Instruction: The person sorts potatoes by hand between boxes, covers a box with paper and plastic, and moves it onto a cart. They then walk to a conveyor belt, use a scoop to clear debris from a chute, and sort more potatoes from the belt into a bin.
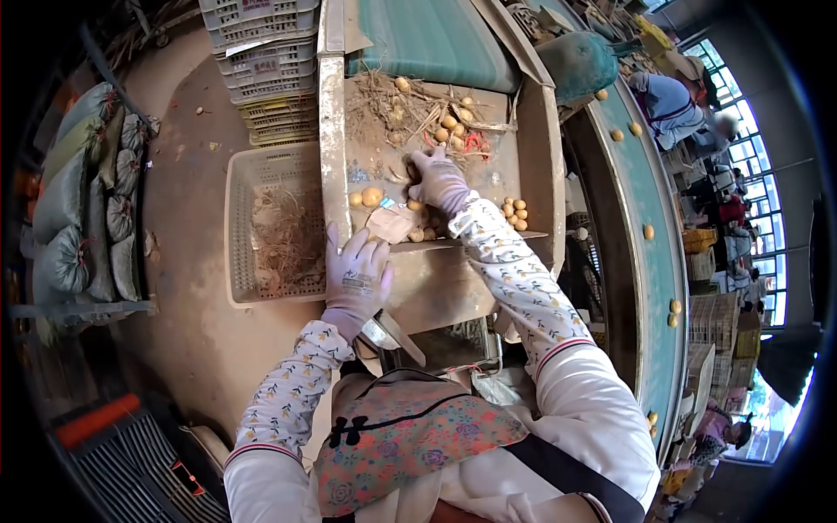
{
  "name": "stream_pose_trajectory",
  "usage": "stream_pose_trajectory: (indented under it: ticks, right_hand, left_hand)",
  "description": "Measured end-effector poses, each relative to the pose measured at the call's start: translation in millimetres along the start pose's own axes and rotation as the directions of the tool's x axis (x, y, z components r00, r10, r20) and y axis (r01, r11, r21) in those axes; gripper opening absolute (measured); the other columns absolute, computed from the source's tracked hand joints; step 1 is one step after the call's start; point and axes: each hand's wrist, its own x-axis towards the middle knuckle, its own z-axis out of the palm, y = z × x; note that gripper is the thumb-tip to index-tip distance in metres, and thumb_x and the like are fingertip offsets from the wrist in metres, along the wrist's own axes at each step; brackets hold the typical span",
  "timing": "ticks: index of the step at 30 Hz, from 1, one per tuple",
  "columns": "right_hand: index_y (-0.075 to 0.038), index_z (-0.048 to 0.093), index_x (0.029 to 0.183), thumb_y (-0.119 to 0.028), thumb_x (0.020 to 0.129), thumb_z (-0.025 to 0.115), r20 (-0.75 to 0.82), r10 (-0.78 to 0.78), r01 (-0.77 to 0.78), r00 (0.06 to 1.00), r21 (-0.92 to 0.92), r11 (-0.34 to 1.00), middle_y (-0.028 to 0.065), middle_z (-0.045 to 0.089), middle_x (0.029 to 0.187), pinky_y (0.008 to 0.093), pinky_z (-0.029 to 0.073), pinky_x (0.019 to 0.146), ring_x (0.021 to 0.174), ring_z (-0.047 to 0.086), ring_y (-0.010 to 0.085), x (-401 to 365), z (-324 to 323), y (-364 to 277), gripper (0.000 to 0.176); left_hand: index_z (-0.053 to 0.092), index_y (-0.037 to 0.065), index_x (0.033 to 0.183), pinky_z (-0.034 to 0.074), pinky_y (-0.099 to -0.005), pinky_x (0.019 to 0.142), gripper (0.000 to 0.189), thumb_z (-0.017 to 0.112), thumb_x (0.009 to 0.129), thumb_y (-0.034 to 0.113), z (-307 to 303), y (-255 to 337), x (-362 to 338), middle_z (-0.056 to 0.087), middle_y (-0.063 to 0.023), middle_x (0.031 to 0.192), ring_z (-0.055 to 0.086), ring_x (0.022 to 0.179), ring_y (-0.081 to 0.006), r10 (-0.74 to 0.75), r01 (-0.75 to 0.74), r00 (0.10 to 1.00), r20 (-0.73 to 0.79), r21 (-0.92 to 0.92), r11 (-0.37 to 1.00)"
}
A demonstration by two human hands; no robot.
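My right hand (441,183), in a pale glove, reaches into a worn metal chute (333,113). Its fingers are bent and closed near the chute floor, around something dark that I cannot make out. Just beyond it lie several potatoes (450,122) among dry roots and stalks (384,100), with a bit of red netting (475,144). More potatoes (515,212) sit in the near right corner. My left hand (357,277), gloved too, rests open with fingers spread at the chute's near left corner. Close to it are a crumpled piece of paper (392,223) and two potatoes (371,196).
A plastic crate (234,227) holding dry root debris (288,235) stands left of the chute, below stacked crates (266,65). A green belt (427,39) meets the chute's far end. Another belt (649,279) carries potatoes on the right. Filled sacks (70,200) lie far left; people (671,109) are at right.
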Motion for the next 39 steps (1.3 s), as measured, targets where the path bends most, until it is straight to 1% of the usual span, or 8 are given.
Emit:
stream_pose_trajectory:
  ticks: [5,9,13,18,24,31,34,39]
  right_hand:
    - [-0.014,0.063,0.103,-0.032,0.078,0.068,-0.027,0.003,-0.007,1.0,-0.119,0.993,0.0132,0.063,0.105,0.0434,0.05,0.082,0.099,0.062,0.0318,3.1,17.5,8.2,0.032]
    - [-0.008,0.061,0.087,-0.032,0.079,0.064,-0.343,0.331,-0.08,0.879,0.578,0.812,0.0161,0.062,0.069,0.0437,0.048,0.068,0.071,0.063,0.0324,-7.7,13.7,36.3,0.026]
    - [-0.006,0.061,0.087,-0.034,0.078,0.066,-0.49,0.232,-0.012,0.84,0.411,0.912,0.0176,0.064,0.096,0.0429,0.048,0.077,0.089,0.062,0.0325,28.9,-35.3,-5.1,0.031]
    - [0.0,0.045,0.125,-0.039,0.075,0.071,-0.273,0.249,-0.215,0.929,0.15,0.965,0.0251,0.052,0.123,0.0385,0.045,0.098,0.112,0.055,0.0368,94.3,-16.5,-37.3,0.068]
    - [-0.005,0.063,0.1,-0.026,0.068,0.07,-0.383,0.185,-0.068,0.905,0.3,0.952,0.018,0.067,0.088,0.0415,0.052,0.079,0.09,0.066,0.0332,89.9,-34.6,5.6,0.039]
    - [-0.009,0.053,0.129,-0.044,0.061,0.08,-0.043,0.338,-0.34,0.94,-0.127,0.932,0.0159,0.058,0.128,0.0369,0.046,0.098,0.12,0.054,0.0285,117.5,-69.2,4.9,0.081]
    - [-0.008,0.059,0.12,-0.027,0.068,0.073,0.177,0.258,-0.303,0.95,0.313,0.9,0.0166,0.065,0.115,0.0366,0.048,0.094,0.108,0.063,0.0292,82.8,-64.9,4.0,0.057]
    - [-0.012,0.068,0.104,-0.03,0.065,0.072,-0.328,0.293,-0.26,0.898,0.141,0.955,0.0149,0.07,0.093,0.0383,0.052,0.078,0.085,0.067,0.0307,42.0,-49.8,50.0,0.043]
  left_hand:
    - [0.063,0.009,0.102,0.019,-0.0594,0.11,0.029,0.062,0.078,0.026,-0.6,0.0,-0.4,0.064,-0.0041,0.099,0.051,0.114,-0.0214,-0.007,0.007,1.0,0.02,0.014,1.0]
    - [0.064,0.01,0.102,0.018,-0.0593,0.111,0.029,0.061,0.079,0.028,-2.8,1.1,-1.5,0.064,-0.0041,0.099,0.051,0.115,-0.0214,-0.029,0.027,0.998,0.054,0.032,0.999]
    - [0.064,0.01,0.102,0.017,-0.059,0.111,0.029,0.062,0.078,0.028,0.1,-0.5,-0.1,0.064,-0.0045,0.099,0.052,0.114,-0.0218,-0.028,0.027,0.998,0.049,0.024,0.999]
    - [0.065,0.009,0.1,0.019,-0.0596,0.111,0.029,0.063,0.077,0.027,0.8,-1.1,1.7,0.065,-0.0054,0.098,0.053,0.112,-0.0224,-0.022,0.022,1.0,0.02,0.003,1.0]
    - [0.065,0.008,0.097,0.022,-0.0619,0.108,0.027,0.065,0.074,0.022,5.8,-4.4,2.5,0.065,-0.006,0.095,0.054,0.11,-0.0238,-0.013,0.011,0.999,-0.046,-0.047,0.999]
    - [0.065,0.007,0.097,0.022,-0.0619,0.107,0.027,0.064,0.074,0.022,-1.5,-0.9,6.7,0.064,-0.007,0.094,0.055,0.108,-0.0239,-0.023,0.022,1.0,-0.013,-0.057,0.998]
    - [0.065,0.008,0.097,0.022,-0.0613,0.108,0.027,0.064,0.074,0.022,-5.7,1.2,4.9,0.065,-0.0069,0.094,0.055,0.108,-0.0237,-0.015,0.014,1.0,-0.013,-0.051,0.999]
    - [0.065,0.009,0.097,0.02,-0.0595,0.11,0.026,0.064,0.075,0.024,-3.4,1.3,0.3,0.065,-0.0057,0.096,0.054,0.11,-0.0231,-0.027,0.025,0.999,-0.037,-0.048,0.999]
